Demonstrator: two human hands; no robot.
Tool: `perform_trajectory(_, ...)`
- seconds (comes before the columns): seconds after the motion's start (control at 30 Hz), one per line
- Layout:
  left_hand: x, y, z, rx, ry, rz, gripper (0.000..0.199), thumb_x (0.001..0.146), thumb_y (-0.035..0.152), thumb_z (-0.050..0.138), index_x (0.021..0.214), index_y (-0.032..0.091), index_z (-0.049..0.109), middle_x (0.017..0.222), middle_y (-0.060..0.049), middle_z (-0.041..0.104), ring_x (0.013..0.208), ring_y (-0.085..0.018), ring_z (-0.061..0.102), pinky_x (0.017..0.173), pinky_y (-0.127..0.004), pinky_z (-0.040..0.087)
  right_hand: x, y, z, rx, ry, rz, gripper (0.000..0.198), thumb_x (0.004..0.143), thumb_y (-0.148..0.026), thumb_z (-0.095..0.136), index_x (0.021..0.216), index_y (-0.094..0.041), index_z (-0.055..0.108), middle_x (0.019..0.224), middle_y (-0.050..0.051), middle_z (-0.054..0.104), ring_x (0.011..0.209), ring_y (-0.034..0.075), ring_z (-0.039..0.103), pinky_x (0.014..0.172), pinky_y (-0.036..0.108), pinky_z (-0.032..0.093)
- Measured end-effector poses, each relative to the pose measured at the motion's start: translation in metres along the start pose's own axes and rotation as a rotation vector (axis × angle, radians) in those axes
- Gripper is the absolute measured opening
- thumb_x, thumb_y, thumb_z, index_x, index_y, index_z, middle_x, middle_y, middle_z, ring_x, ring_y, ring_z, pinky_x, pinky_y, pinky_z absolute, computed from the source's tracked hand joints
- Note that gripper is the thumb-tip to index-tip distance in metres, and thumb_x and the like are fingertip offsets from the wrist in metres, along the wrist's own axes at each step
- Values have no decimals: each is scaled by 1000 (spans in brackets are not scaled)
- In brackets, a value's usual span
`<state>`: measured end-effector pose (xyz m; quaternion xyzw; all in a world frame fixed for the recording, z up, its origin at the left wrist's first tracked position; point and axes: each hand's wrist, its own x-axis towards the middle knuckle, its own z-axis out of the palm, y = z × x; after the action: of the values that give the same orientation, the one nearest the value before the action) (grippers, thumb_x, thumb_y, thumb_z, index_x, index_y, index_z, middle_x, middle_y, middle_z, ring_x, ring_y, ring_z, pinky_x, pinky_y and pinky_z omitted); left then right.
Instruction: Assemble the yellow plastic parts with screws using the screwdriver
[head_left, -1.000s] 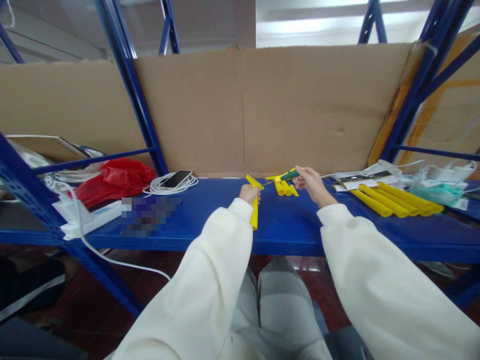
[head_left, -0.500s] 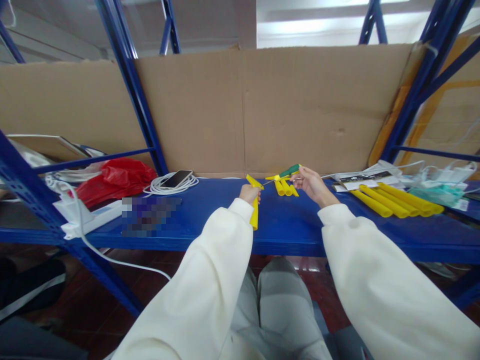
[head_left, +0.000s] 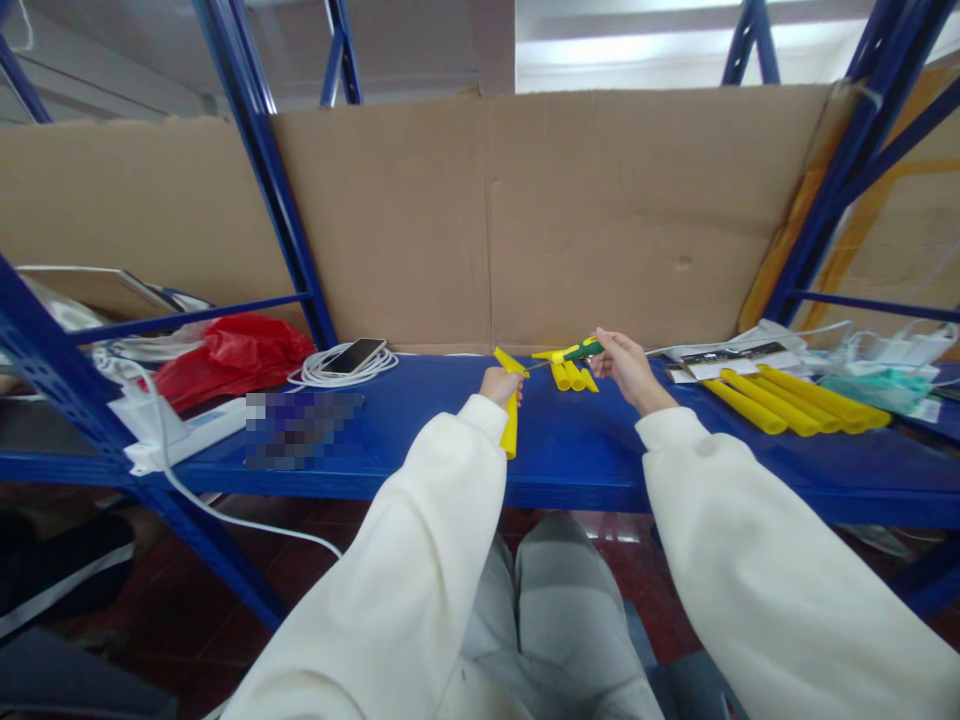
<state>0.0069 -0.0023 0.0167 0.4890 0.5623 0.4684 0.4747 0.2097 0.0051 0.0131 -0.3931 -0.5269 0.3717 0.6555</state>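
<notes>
My left hand [head_left: 501, 386] is closed around a yellow plastic piece with a tube-like lower end [head_left: 510, 432], held upright above the blue shelf. In my right hand [head_left: 624, 368] is the handle end of a green and yellow screwdriver [head_left: 581, 349]. Its thin shaft points left and reaches the yellow piece beside my left fingers; the exact contact is too small to make out. Just behind the screwdriver, several short yellow tube pieces [head_left: 574, 377] lie on the shelf.
Long yellow tubes [head_left: 787, 400] lie at the right beside a packet [head_left: 731, 360] and a green mask [head_left: 877, 390]. To the left are a phone [head_left: 358, 355] on a coiled white cable, a red plastic bag [head_left: 232, 355] and a white power strip [head_left: 202, 430]. Cardboard [head_left: 600, 220] stands behind.
The screwdriver's handle has swung lower and to the right, and my right fingers now sit at its end. My left hand and the yellow piece stay almost in place.
</notes>
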Motion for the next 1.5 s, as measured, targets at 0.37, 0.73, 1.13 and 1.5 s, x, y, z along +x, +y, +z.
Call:
perform_trajectory(0.37, 2, -1, 0, -6, 11, -5, 16, 80, 3, 64, 69, 13, 58, 45, 6, 44, 36, -7, 41, 41, -20, 34, -6, -6, 3, 55, -120, -27, 50, 61, -61, 83, 76, -20, 57, 53, -3, 62, 41, 8, 52, 40, 18, 40)
perform_trajectory(0.73, 1, -2, 1, 4, -1, 27, 13, 82, 1, 56, 74, 10, 60, 43, 7, 43, 37, -8, 41, 42, -21, 35, -2, -1, 4, -14, 30, -50, 54, 57, -63, 83, 72, -21, 53, 50, -5, 58, 38, 6, 48, 36, 17, 36)
perform_trajectory(1.13, 5, -3, 1, 5, 13, 6, 8, 80, 3, 63, 76, 10, 63, 45, 6, 44, 38, -9, 44, 45, -22, 39, -6, -6, 3, 72, -96, 9, 47, 64, -57, 83, 77, -20, 58, 58, -2, 64, 44, 7, 54, 42, 18, 41)
perform_trajectory(1.5, 3, -2, 1, 14, -3, 16, 12, 81, 1, 57, 74, 11, 62, 43, 6, 43, 38, -9, 43, 44, -22, 38, -5, -1, 4, -4, -2, -11, 52, 63, -63, 80, 70, -20, 51, 53, -5, 57, 40, 5, 49, 38, 17, 35)
